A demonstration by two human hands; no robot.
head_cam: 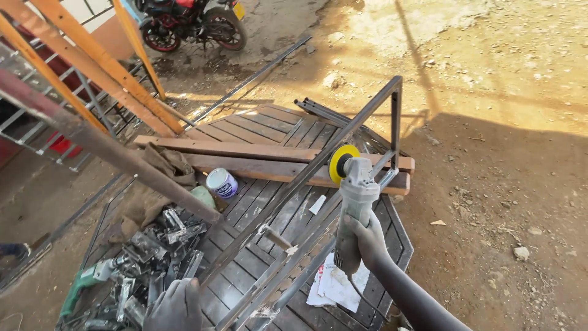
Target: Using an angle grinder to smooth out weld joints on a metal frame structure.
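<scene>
My right hand (pixel 362 240) grips the grey body of an angle grinder (pixel 354 196). Its yellow disc (pixel 340 163) sits against the long bar of a grey metal tube frame (pixel 318 160) that slants up across the view. My left hand (pixel 176 304), in a dark glove, rests on the lower end of that frame near the bottom edge. The frame lies over a dark slatted metal panel (pixel 257 202) on the ground.
Two wooden planks (pixel 245 150) cross the panel. A small paint tin (pixel 221 182), a rag (pixel 160 171), a pile of metal brackets (pixel 160 251) and a green power tool (pixel 86 281) lie at left. Papers (pixel 335 285) lie below the grinder. A motorcycle (pixel 191 24) stands behind orange ladders (pixel 104 67).
</scene>
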